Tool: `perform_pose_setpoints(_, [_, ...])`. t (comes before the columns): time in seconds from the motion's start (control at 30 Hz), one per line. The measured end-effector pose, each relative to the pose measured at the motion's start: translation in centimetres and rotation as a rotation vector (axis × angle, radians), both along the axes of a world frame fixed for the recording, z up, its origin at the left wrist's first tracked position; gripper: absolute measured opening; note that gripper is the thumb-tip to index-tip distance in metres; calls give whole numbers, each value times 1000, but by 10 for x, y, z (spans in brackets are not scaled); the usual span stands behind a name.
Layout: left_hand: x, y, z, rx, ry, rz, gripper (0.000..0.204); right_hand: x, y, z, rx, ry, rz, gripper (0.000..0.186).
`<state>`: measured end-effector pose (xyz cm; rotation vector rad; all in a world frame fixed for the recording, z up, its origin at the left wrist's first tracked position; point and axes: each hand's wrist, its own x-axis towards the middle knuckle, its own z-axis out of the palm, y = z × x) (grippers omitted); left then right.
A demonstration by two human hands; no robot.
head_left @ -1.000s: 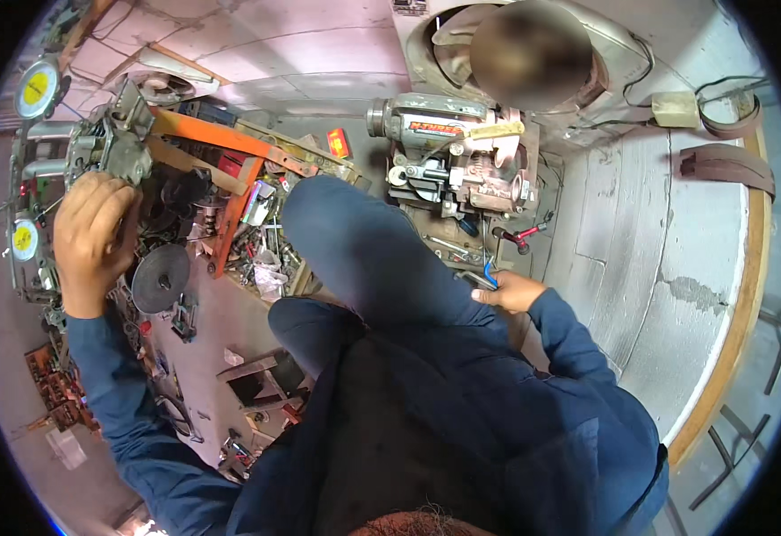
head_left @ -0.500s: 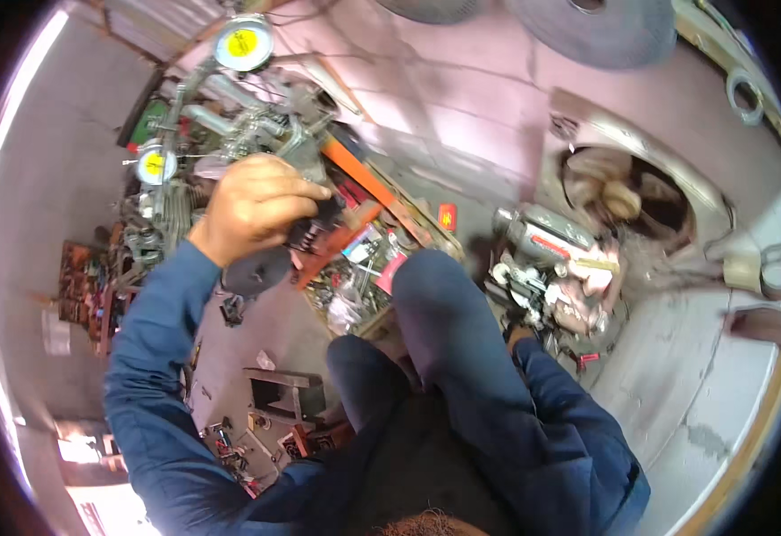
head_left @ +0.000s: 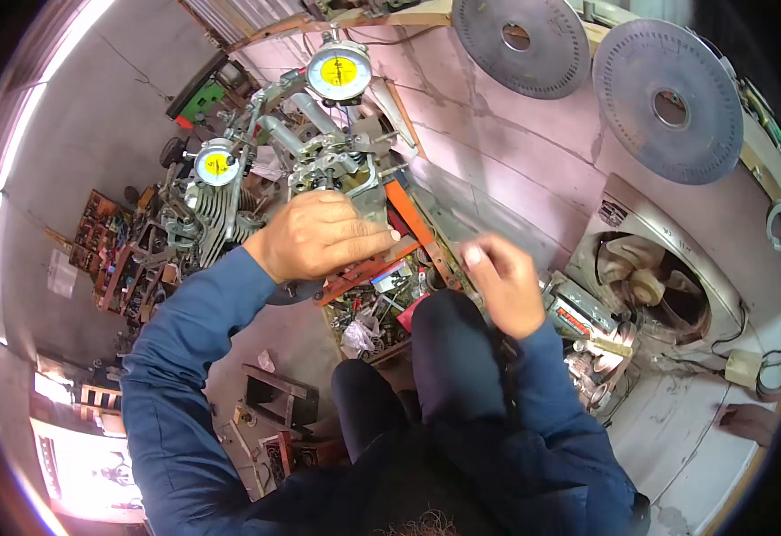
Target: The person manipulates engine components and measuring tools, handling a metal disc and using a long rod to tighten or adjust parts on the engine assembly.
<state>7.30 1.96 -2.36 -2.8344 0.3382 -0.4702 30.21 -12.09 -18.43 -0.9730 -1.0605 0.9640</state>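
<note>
My left hand is over the near side of a metal engine assembly, its fingers bent down and together. Whatever they grip is hidden beneath the hand. To the right of my raised knee, my right hand is lifted with thumb and bent fingers drawn together; anything between them is too small to make out. Two round dial gauges with yellow centres stand on the assembly, a larger gauge at the back and a smaller gauge to the left. Finned metal shows below the smaller one.
An orange bar lies along a tray of small parts ahead of my knees. Beside the wall at right are a fan and a silver can-like part. Two slotted metal discs hang above. A dark stool-like frame stands at lower left.
My right hand has risen from beside the parts at right into open view. My left hand has shifted right along the assembly. The whole view has tilted upward, bringing both discs in.
</note>
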Motion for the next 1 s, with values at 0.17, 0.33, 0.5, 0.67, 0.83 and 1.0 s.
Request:
perform_pose_setpoints(0.17, [-2,-11,-21,-45,-312,84,49,-25,114,64,307,-133,-220,36])
perform_pose_setpoints(0.33, [8,-25,-21,-78,-411,226,48,-46,148,74,112,22,63,50])
perform_pose_setpoints(0.5, [11,-31,-28,-131,-508,317,36,-48,152,69,66,324,274,29])
perform_pose_setpoints(0.67, [18,-36,-43,-191,-747,426,23,-54,145,71,-11,558,319,21])
perform_pose_setpoints(0.83, [23,-33,-57,-114,-948,417,18,-53,149,66,62,680,423,17])
perform_pose_setpoints(1.0, [26,-31,-77,-219,-1115,439,15,-54,147,65,53,668,423,16])
